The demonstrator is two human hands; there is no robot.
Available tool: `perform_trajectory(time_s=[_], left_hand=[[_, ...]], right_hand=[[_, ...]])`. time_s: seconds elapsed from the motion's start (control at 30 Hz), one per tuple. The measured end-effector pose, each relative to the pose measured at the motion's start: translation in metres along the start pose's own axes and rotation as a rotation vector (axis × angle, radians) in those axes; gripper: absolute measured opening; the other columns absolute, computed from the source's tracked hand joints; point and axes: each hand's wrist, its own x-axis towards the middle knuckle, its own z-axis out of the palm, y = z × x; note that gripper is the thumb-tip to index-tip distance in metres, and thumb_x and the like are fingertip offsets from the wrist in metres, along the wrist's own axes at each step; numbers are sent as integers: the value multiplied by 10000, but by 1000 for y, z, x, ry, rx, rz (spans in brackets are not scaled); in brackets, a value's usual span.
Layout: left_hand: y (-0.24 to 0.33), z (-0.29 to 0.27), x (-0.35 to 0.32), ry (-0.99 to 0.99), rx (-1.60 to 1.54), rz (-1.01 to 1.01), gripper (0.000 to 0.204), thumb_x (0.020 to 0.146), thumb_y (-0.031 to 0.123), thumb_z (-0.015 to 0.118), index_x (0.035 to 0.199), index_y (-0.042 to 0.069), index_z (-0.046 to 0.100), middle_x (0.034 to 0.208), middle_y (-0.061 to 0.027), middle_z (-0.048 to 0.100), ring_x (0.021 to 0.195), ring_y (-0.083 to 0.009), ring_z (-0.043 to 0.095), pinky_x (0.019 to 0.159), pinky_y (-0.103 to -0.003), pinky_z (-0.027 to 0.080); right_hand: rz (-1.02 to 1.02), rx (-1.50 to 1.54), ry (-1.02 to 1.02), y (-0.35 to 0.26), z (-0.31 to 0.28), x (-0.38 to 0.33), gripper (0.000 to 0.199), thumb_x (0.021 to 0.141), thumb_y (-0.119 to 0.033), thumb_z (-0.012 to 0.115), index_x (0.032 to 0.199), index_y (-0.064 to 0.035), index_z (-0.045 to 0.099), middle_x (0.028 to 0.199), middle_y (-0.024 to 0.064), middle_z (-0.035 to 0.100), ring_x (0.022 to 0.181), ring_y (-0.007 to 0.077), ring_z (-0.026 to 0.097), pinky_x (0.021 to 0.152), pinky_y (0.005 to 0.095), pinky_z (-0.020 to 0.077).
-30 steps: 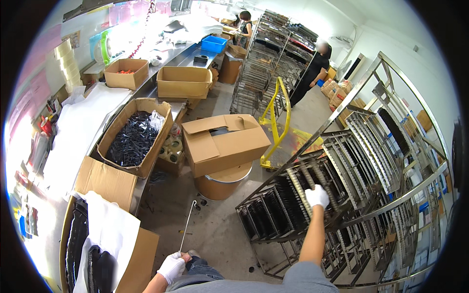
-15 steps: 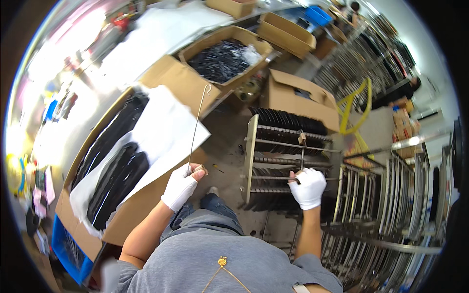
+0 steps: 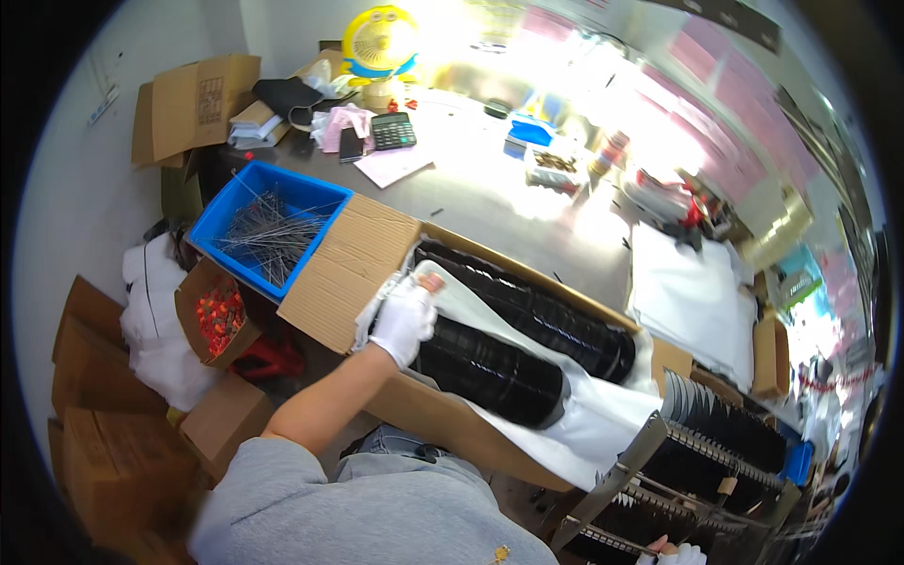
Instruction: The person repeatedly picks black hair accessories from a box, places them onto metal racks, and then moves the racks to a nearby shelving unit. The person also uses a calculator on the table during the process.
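Note:
My left hand [image 3: 405,325], in a white fingerless-tip glove, is over the left end of a long cardboard box [image 3: 443,395]. Its fingers are bent together by the edge of white lining paper [image 3: 584,428]; what they pinch, if anything, is hidden. Inside the box lie two long rows of glossy black thin pieces [image 3: 490,372]. At the lower right edge, my right hand [image 3: 673,554], also gloved, is partly cut off, with bare fingertips curled at a metal rack [image 3: 640,452]. Black pieces [image 3: 702,461] stand in rows along the rack's slotted bars.
A blue bin [image 3: 320,198] of thin metal hooked rods adjoins the box flap [image 3: 353,259]. Behind are a calculator [image 3: 393,131], a phone [image 3: 351,144], a yellow fan [image 3: 380,42] and white sheets [image 3: 692,301]. Left stands a carton [image 3: 209,315] of orange bits.
My view has swung left. The long hooked rod earlier in my left hand no longer shows there, and that hand is now over the box. My right hand stays by the rack.

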Motion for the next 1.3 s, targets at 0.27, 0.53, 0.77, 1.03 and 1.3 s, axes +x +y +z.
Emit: perform_trajectory(time_s=[0.27,0.53,0.77,1.03,1.3], left_hand=[[31,-47,139,76,-37,-50,170,1013,304,625,913,175,579,528,108,292,376,-42,251,355,-255,158],[30,151,374,-365,91,-241,261,1013,435,555,872,215,546,566,67,365,415,-138,315,381,-350,227],[12,175,505,-81,-77,-158,345,1015,412,547,1161,108,625,999,-108,637,831,-239,636,626,-381,514],[13,43,502,-315,80,-132,403,1028,426,500,1269,108,552,1157,-114,590,1005,-262,583,768,-426,485],[36,-22,395,-158,310,-37,475,1040,441,453,1378,107,479,1316,-119,542,1179,-285,530,910,-471,456]], right_hand=[[-6,49,-14,-67,25,70,285,741,-70,740,688,-173,480,614,43,469,550,266,516,509,419,381],[65,17,-122,-96,22,90,303,718,-116,739,634,-179,454,591,41,439,533,267,482,499,416,369],[204,-135,-208,-94,23,101,297,706,-117,725,602,-128,447,624,85,445,568,314,471,515,438,349],[296,-56,93,-38,80,118,303,614,-224,773,513,-195,489,548,-15,413,508,189,458,495,353,350],[208,219,293,-54,149,166,343,640,-230,792,500,-181,483,526,-21,434,494,211,490,461,356,362]])
